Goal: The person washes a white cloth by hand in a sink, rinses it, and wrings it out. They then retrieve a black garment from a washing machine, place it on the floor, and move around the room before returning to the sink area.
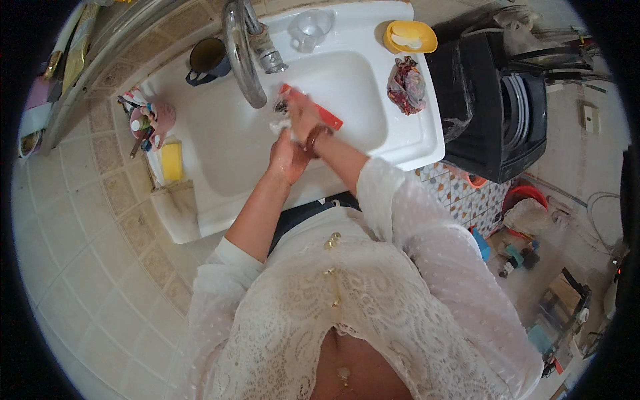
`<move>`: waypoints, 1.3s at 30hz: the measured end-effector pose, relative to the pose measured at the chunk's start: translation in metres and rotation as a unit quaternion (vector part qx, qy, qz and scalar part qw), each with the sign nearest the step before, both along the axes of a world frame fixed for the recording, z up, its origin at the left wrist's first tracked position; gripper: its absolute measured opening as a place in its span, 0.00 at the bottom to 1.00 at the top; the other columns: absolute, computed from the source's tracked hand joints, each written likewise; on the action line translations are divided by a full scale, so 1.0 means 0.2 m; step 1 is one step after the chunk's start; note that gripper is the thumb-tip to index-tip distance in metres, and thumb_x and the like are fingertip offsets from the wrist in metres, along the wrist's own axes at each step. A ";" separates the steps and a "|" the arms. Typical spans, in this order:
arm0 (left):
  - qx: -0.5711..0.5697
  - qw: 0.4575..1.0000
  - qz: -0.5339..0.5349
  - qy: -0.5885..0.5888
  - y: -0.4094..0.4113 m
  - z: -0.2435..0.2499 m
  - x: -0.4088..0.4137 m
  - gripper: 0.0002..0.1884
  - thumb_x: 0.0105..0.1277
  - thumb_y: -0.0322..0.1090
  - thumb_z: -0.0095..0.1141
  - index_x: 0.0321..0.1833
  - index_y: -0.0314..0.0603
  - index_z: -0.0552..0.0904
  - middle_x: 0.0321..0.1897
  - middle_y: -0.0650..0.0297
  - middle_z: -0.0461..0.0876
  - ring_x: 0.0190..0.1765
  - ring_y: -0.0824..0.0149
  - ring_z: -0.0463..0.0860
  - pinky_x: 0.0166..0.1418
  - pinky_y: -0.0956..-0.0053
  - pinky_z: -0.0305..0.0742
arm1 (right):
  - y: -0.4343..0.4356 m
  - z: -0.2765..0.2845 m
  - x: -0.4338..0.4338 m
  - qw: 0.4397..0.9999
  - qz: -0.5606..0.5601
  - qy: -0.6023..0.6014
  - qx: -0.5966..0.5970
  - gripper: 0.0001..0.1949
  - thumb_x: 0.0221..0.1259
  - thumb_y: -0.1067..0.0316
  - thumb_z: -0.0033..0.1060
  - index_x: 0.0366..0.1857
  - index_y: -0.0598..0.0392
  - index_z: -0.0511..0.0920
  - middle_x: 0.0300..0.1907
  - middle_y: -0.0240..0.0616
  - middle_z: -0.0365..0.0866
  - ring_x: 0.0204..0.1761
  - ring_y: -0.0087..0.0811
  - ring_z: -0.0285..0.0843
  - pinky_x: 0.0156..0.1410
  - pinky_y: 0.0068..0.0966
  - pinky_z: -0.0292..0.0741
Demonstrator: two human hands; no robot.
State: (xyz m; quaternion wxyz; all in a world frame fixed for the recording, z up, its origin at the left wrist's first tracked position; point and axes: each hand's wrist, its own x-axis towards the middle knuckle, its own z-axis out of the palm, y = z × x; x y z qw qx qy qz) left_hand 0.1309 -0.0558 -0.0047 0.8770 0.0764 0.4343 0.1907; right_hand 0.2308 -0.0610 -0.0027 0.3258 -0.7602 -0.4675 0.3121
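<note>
Both of my hands are close together over the white ceramic sink point(220, 145), below the metal faucet point(245, 60). My left hand point(290, 156) is the lower one, with its fingers partly hidden. Blurred by motion, my right hand point(302, 117) is over it, a reddish-brown bracelet on the wrist. Something white point(280, 125), foam or a small cloth, shows at my left fingertips; I cannot tell which hand grips it. Behind my right hand a flat red strip-like object point(328, 117) slants across the basin, and whether I touch it is unclear.
A dark mug point(207, 57), a pink cup of brushes point(160, 117) and a yellow sponge point(172, 161) line the left rim. A clear plastic cup point(314, 27), a yellow soap dish point(422, 37) and a crumpled patterned cloth point(407, 87) sit behind and right. A black dish rack point(487, 110) adjoins.
</note>
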 end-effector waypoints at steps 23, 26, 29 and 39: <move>0.115 0.975 0.005 -0.191 -0.03 0.09 0.01 0.34 0.55 0.22 0.47 0.69 0.46 0.61 0.62 0.59 0.67 0.63 0.61 0.69 0.67 0.68 0.63 | -0.19 0.09 0.25 0.923 -0.107 0.367 0.037 0.37 0.60 0.61 0.59 0.69 0.57 0.49 0.58 0.45 0.69 0.58 0.37 0.69 0.65 0.31 0.65; 0.170 0.973 -0.006 -0.156 -0.05 0.06 0.01 0.36 0.54 0.19 0.49 0.69 0.45 0.60 0.62 0.61 0.67 0.62 0.64 0.70 0.67 0.71 0.61 | -0.21 0.11 0.21 0.951 -0.089 0.286 0.080 0.45 0.52 0.68 0.66 0.70 0.56 0.44 0.58 0.48 0.68 0.59 0.40 0.68 0.65 0.31 0.64; 0.179 0.975 0.019 -0.130 -0.06 0.08 0.02 0.34 0.54 0.16 0.48 0.67 0.43 0.62 0.61 0.64 0.68 0.62 0.66 0.69 0.66 0.71 0.61 | -0.22 0.23 0.13 0.984 -0.107 0.049 0.135 0.42 0.49 0.70 0.66 0.69 0.53 0.50 0.57 0.50 0.67 0.60 0.42 0.67 0.66 0.30 0.64; 0.135 0.984 0.093 -0.075 -0.02 0.08 0.02 0.22 0.61 0.23 0.50 0.61 0.36 0.68 0.56 0.61 0.73 0.58 0.66 0.73 0.64 0.69 0.66 | -0.25 0.15 0.14 0.961 -0.118 0.250 0.028 0.14 0.63 0.64 0.54 0.50 0.53 0.71 0.46 0.39 0.75 0.47 0.30 0.74 0.50 0.26 0.72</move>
